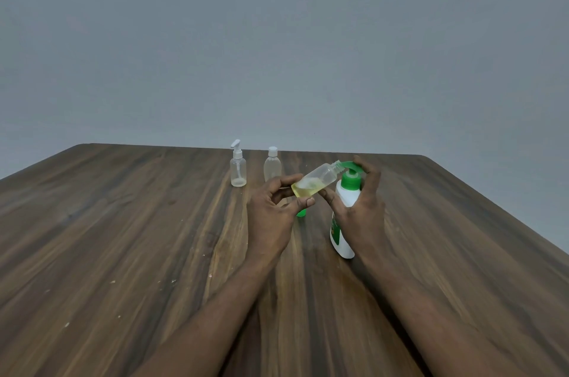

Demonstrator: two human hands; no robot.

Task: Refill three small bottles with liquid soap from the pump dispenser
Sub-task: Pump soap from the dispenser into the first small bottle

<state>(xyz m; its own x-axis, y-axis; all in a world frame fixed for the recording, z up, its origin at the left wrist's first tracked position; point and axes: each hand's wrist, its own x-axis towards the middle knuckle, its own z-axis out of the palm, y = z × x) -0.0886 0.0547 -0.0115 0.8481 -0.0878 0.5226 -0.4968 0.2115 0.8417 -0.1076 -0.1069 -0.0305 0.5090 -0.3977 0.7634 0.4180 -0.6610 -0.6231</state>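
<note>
Near the centre of the frame, the left hand (274, 216) pinches the small clear bottle (317, 181) at its base and tilts it, so that its open neck meets the green spout. A little yellow soap lies inside. The right hand (360, 207) grips the pump dispenser (346, 195) to steady it on the worktop (123, 238), with one finger over the pump head, probably ready to press. A green cap (301, 212) lies under the left hand. The pump-top bottle (238, 172) and the white-capped bottle (272, 168) stand behind and look nearly empty.
</note>
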